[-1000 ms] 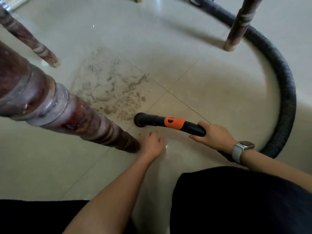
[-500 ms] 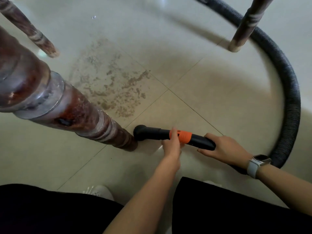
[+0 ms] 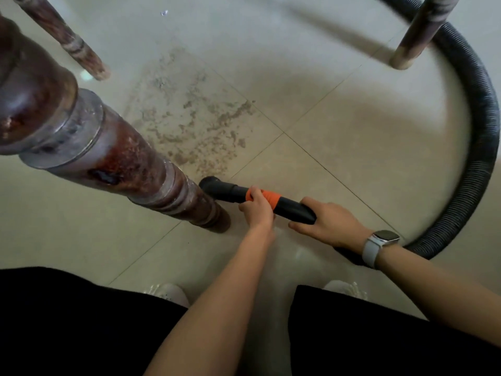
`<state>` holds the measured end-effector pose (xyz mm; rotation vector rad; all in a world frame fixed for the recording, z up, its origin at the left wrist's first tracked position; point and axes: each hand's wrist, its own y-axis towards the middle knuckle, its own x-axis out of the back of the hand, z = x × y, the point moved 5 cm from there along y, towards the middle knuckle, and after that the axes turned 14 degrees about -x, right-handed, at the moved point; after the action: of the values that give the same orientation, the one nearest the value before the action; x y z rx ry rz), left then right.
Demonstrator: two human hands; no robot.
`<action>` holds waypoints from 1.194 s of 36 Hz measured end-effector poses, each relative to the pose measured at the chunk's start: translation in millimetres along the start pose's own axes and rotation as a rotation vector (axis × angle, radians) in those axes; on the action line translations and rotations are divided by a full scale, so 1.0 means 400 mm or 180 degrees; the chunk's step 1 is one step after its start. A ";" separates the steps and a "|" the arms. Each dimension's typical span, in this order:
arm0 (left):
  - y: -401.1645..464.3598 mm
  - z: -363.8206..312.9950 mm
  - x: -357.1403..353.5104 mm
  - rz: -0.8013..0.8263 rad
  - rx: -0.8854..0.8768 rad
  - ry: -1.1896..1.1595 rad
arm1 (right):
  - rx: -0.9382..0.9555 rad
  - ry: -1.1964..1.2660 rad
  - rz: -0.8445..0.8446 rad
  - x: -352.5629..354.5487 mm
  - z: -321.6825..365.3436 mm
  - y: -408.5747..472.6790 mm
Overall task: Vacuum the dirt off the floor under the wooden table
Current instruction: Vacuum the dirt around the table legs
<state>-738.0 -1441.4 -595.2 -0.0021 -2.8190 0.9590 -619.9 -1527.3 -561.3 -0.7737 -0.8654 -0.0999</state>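
A black vacuum nozzle (image 3: 225,189) with an orange collar lies low over the pale tiled floor, its mouth at the near edge of a patch of brown dirt (image 3: 195,123). My left hand (image 3: 257,208) grips the nozzle around the orange collar. My right hand (image 3: 329,225), with a watch on its wrist, holds the black tube just behind it. The ribbed black hose (image 3: 482,126) curves away from the tube round the right side and up to the top of the view.
A thick turned wooden table leg (image 3: 116,164) stands just left of the nozzle tip. Thinner table legs stand at top left (image 3: 78,50) and top right (image 3: 414,42). My dark-clad knees and white shoes fill the bottom. A small scrap (image 3: 164,13) lies far up.
My left hand left the floor and took hold of the nozzle's orange collar. The nozzle has come closer to the thick table leg, at the dirt's edge.
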 end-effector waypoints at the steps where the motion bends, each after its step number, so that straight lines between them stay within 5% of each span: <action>1: 0.001 0.005 -0.001 -0.0058 0.0001 -0.0013 | -0.0028 0.0190 0.0240 -0.001 -0.003 0.002; 5: 0.000 0.015 -0.013 -0.0079 0.0045 -0.0090 | -0.0089 0.0664 0.0779 0.003 -0.002 0.011; 12: 0.009 -0.022 -0.052 0.0036 -0.0073 -0.0116 | -0.0142 0.0350 0.0143 0.033 0.000 0.028; 32: -0.023 -0.059 -0.247 0.0711 -0.0142 0.0252 | -0.0596 0.0643 -0.0478 0.096 -0.152 0.041; 43: 0.022 -0.089 -0.252 0.1009 -0.0138 0.0361 | -0.0640 0.1239 -0.0141 0.098 -0.116 0.082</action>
<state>-633.5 -1418.2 -588.4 -0.5057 -2.7826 0.9220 -551.4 -1525.1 -570.3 -0.8863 -0.5062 -0.3690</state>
